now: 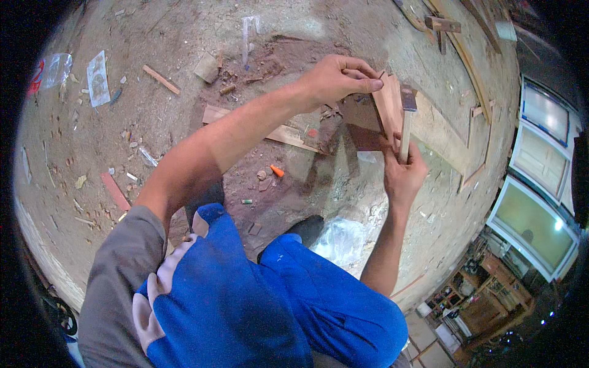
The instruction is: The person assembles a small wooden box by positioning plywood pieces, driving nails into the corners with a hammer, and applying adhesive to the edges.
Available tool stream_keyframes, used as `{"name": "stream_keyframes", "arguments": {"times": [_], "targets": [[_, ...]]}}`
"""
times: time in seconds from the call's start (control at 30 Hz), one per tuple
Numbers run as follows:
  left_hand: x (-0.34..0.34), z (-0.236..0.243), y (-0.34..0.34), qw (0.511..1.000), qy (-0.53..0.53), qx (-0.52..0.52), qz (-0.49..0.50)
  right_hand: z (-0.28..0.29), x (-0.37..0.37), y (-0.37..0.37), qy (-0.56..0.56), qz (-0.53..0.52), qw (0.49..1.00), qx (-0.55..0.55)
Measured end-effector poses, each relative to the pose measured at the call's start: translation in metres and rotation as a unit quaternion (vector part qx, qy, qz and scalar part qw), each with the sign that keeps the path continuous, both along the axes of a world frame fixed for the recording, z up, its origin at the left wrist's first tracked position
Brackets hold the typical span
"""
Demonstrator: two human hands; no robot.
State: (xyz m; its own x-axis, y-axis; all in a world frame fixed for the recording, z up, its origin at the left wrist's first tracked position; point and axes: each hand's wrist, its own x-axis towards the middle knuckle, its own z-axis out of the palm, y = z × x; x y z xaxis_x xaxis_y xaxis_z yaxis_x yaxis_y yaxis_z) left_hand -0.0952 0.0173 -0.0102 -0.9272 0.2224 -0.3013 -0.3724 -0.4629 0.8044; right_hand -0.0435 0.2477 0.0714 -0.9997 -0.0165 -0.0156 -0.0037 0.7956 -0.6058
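My right hand [406, 175] is closed round the pale wooden handle of a hammer [405, 135], its dark metal head upward. Just left of the hammer stands a tapered piece of light wood [388, 107], its lower end by my right fingers; whether they also grip it, I cannot tell. At the top of this wood, my left hand [343, 78] pinches a thin dark nail [381, 75] between thumb and fingers. The nail is small, and the fingers partly hide it.
A flat board [435, 132] lies right of the hammer. Behind my left forearm is a wooden strip [288, 136]. An orange cone-shaped piece [277, 171] and clear plastic [341, 240] lie near my feet. Framed panes [534, 221] lean at right; a wooden mallet-like tool [443, 25] lies far right.
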Motion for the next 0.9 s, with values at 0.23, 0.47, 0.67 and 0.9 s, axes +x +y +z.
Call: {"name": "stream_keyframes", "arguments": {"times": [0.23, 0.47, 0.67, 0.9], "targets": [[-0.008, 0.031, -0.003, 0.999, -0.011, 0.051, -0.008, 0.049, -0.034, -0.004, -0.093, 0.001, 0.994, 0.058], [-0.007, 0.058, 0.006, 0.992, -0.024, 0.121, 0.002, 0.071, -0.057, 0.027, -0.167, -0.007, 0.986, -0.026], [0.009, 0.083, -0.003, 0.996, -0.022, 0.089, -0.007, 0.066, -0.053, 0.037, -0.198, -0.017, 0.977, -0.084], [0.043, 0.055, -0.013, 0.997, -0.073, -0.009, -0.012, 0.031, -0.034, 0.022, -0.277, -0.024, 0.95, -0.142]]}}
